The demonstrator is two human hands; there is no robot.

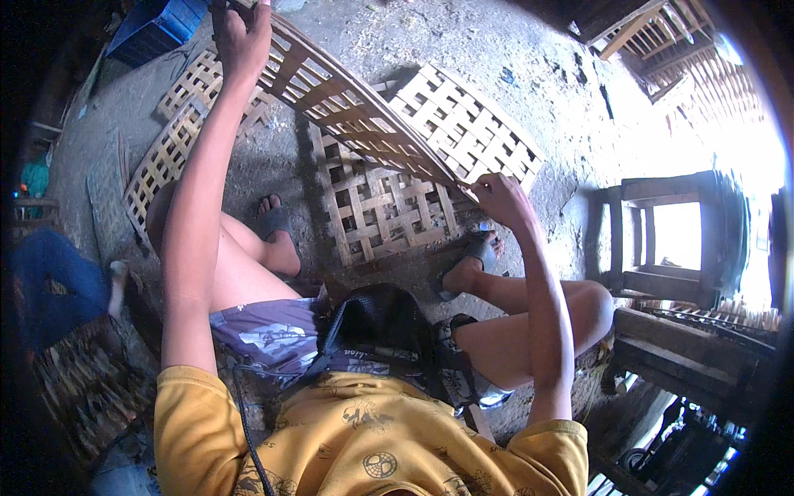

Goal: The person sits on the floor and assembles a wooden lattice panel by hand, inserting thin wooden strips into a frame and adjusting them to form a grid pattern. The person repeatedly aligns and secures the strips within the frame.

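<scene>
A woven slat panel (351,112) hangs tilted in front of me, held up between both hands above the floor. My left hand (246,37) is closed round its far left end, near the top of the view. My right hand (502,198) pinches its near right corner. Beneath it, a square lattice panel of woven strips (389,211) lies on the ground between my feet. Another pale woven panel (467,124) lies just beyond, partly hidden by the held one.
More woven panels (169,153) lie at the left beside my leg. A blue plastic crate (157,31) stands at the far left. At the right is a wooden stool-like frame (662,236) in strong light. A seated person's blue-clothed leg (62,273) shows at the left edge.
</scene>
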